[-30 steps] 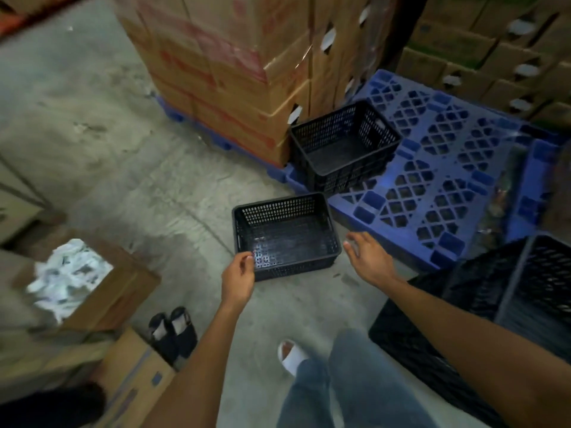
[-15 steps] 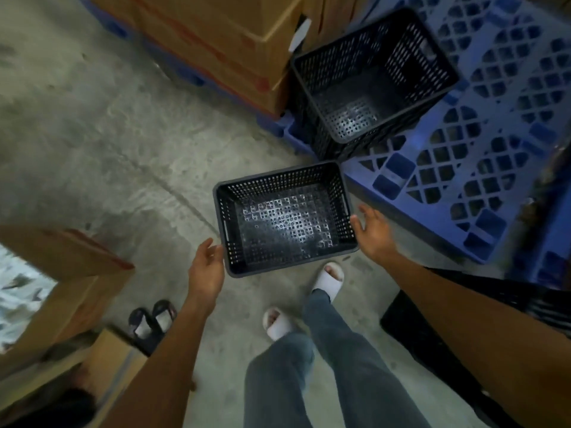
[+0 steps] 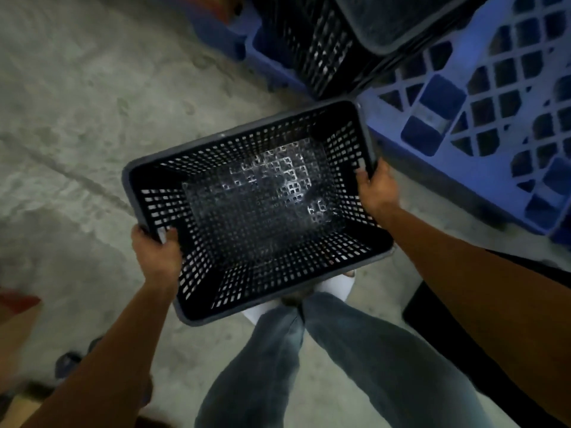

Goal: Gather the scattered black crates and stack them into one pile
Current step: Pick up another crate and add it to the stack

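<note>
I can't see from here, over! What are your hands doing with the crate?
Left hand, right hand each grip black crate rim. Second crate ahead on blue pallet. Path open.

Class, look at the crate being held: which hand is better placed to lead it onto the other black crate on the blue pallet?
Right hand: it grips the held crate on the side nearer the other crate on the pallet; the left hand grips the far side.
</note>
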